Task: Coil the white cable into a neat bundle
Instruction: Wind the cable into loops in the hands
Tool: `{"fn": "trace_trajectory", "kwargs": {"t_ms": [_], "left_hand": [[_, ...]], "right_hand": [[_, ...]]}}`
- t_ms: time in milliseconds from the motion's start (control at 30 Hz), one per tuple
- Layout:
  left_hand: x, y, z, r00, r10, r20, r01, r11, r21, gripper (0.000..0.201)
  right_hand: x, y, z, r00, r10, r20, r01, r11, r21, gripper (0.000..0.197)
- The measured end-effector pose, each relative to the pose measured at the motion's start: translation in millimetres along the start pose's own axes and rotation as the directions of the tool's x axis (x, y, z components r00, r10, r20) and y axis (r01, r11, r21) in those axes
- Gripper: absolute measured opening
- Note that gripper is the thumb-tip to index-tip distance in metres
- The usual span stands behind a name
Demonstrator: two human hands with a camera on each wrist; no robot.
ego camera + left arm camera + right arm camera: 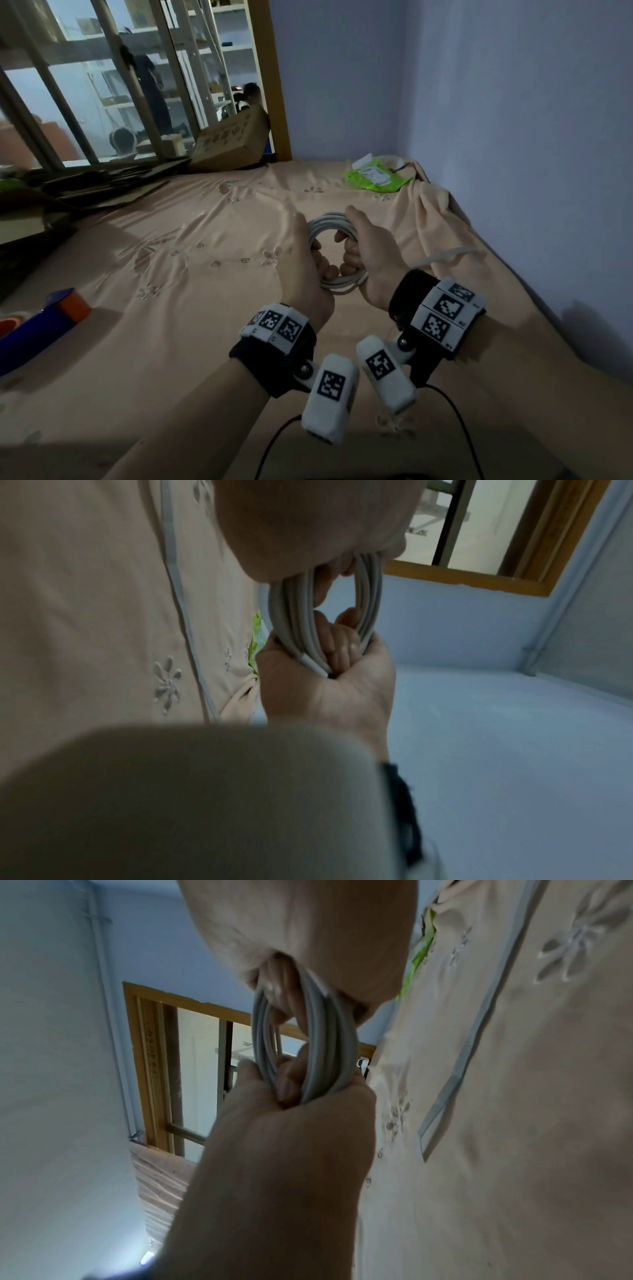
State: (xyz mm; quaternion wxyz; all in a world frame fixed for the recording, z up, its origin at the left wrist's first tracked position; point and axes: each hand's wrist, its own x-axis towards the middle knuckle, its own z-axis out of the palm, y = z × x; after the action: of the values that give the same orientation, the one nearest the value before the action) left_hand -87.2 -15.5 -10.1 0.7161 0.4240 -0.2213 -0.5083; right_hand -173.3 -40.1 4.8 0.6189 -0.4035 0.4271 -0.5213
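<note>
- The white cable [330, 219] is being held up in a round ring of many loops, just above the bed [205, 240], between the two hands.
- The left hand [306, 270] is gripping the left side of the ring, with its fingers [322, 263] curling through the middle hole.
- The right hand [371, 253] is gripping the right side of the ring, and its fingers are curling into the hole too.
- In the left wrist view, the cable [291, 626] is running into the fist of the right hand [329, 685], and a short white sleeve near the cable's end is showing just by the curled fingers.
- In the right wrist view, the loops [322, 1053] are sitting tight in the left hand [294, 1123].
- A flat pale strip [442, 257] is lying on the bed sheet just to the right of the right hand.
- A green bag [375, 176] with a white label is lying near the far corner of the bed; the words on it are too small to read.
- A brown cardboard box [233, 144] is leaning by the window, and it has printing on it that cannot be read.
- A blue and orange thing [51, 318] is lying at the left side of the bed.
- Both wrists are wearing black bands with black and white square code patterns [442, 308].
</note>
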Motion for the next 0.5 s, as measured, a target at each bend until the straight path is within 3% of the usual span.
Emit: {"fn": "trace_trajectory", "kwargs": {"t_ms": [133, 367, 500], "left_hand": [[1.6, -2.4, -1.3, 0.999, 0.027, 0.03, -0.029, 0.997, 0.073, 0.048], [14.7, 0.0, -3.2, 0.992, 0.027, -0.124, -0.023, 0.999, 0.039, 0.052], [18.3, 0.7, -4.9, 0.995, 0.002, -0.101, 0.0, 1.0, 0.026, 0.054]], "right_hand": [[8.2, 5.1, 1.0, 0.996, 0.013, -0.088, -0.008, 0.998, 0.056, 0.042], [22.2, 13.0, 10.7, 0.995, 0.101, 0.024, -0.103, 0.984, 0.142, 0.042], [23.3, 15.2, 14.4, 0.996, 0.085, -0.012, -0.082, 0.987, 0.141, 0.043]]}}
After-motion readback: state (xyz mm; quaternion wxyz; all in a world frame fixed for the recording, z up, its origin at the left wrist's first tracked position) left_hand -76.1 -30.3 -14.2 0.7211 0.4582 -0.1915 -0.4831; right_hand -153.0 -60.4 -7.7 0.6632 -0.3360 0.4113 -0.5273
